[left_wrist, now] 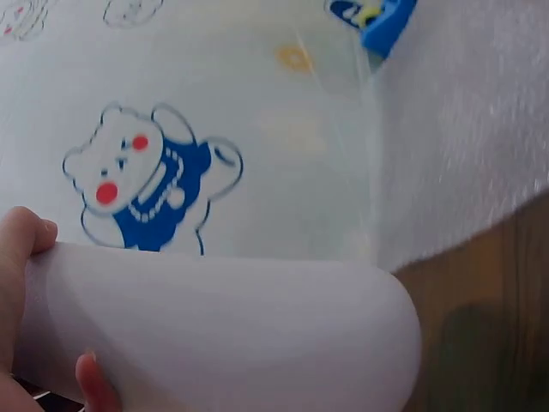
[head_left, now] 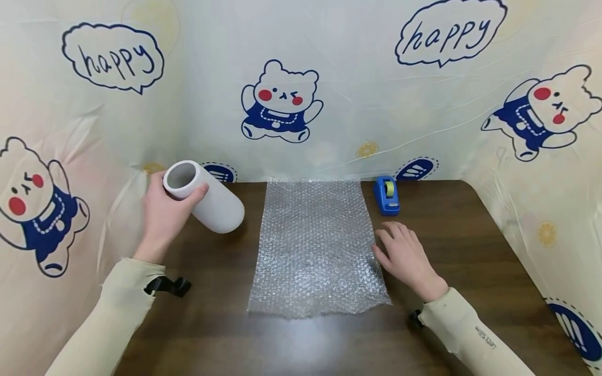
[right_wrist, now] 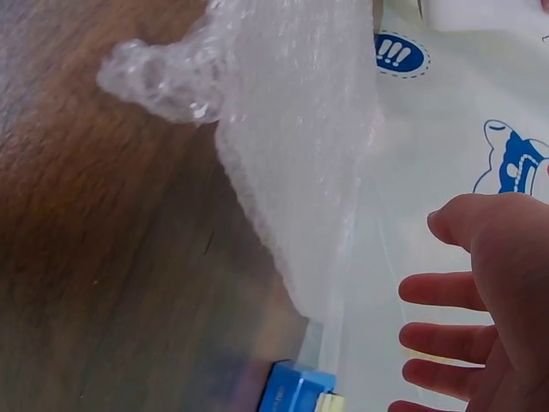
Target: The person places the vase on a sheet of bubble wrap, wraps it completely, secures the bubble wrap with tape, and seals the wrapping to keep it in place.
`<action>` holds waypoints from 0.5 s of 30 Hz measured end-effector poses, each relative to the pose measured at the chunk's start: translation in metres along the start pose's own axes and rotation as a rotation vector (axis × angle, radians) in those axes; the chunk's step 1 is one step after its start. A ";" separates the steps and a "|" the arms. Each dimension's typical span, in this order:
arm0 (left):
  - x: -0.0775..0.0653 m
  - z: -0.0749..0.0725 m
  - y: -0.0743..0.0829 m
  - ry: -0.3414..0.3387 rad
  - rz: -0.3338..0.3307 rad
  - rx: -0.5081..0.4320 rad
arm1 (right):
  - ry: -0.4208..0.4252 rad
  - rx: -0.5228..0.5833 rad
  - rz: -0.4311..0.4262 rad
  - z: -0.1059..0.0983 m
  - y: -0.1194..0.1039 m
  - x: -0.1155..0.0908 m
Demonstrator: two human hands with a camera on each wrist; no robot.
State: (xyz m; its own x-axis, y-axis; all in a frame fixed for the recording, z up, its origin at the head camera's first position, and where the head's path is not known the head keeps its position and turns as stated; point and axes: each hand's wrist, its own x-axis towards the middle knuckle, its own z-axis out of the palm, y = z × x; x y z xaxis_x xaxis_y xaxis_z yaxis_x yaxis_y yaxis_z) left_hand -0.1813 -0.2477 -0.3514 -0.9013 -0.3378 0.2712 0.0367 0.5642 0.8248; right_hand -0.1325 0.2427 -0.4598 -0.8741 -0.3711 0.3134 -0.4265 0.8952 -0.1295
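Note:
My left hand [head_left: 164, 214] grips a white cylindrical vase [head_left: 218, 203] by its open rim, thumb on the near side. The vase is tilted, its mouth toward the upper left and its rounded base toward the lower right. In the left wrist view the vase [left_wrist: 232, 330] lies across the bottom with fingers at its left end. A sheet of bubble wrap [head_left: 315, 250] is spread flat on the middle of the table. Beside the wrap's right edge my right hand [head_left: 406, 256] hovers with relaxed, spread fingers; in the right wrist view this hand [right_wrist: 497, 300] holds nothing.
A blue tape dispenser [head_left: 387, 197] with a yellowish roll stands behind my right hand, near the table's back edge. The dark wooden table [head_left: 470, 235] is enclosed at the back and sides by a printed cloth [head_left: 357, 120] with bears and "happy" bubbles.

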 end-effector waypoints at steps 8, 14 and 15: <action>-0.021 0.022 0.018 -0.054 0.085 -0.065 | -0.007 0.026 -0.021 -0.005 -0.005 0.005; -0.040 0.042 0.023 -0.159 0.117 -0.184 | -0.010 0.039 -0.042 -0.007 -0.010 0.010; -0.044 0.045 0.024 -0.178 0.120 -0.204 | -0.011 0.040 -0.049 -0.006 -0.011 0.010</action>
State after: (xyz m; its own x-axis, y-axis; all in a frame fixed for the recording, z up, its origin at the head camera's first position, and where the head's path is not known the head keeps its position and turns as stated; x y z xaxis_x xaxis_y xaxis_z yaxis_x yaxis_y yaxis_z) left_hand -0.1605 -0.1854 -0.3659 -0.9460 -0.1301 0.2969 0.2179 0.4226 0.8797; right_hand -0.1350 0.2308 -0.4493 -0.8546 -0.4169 0.3096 -0.4772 0.8656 -0.1516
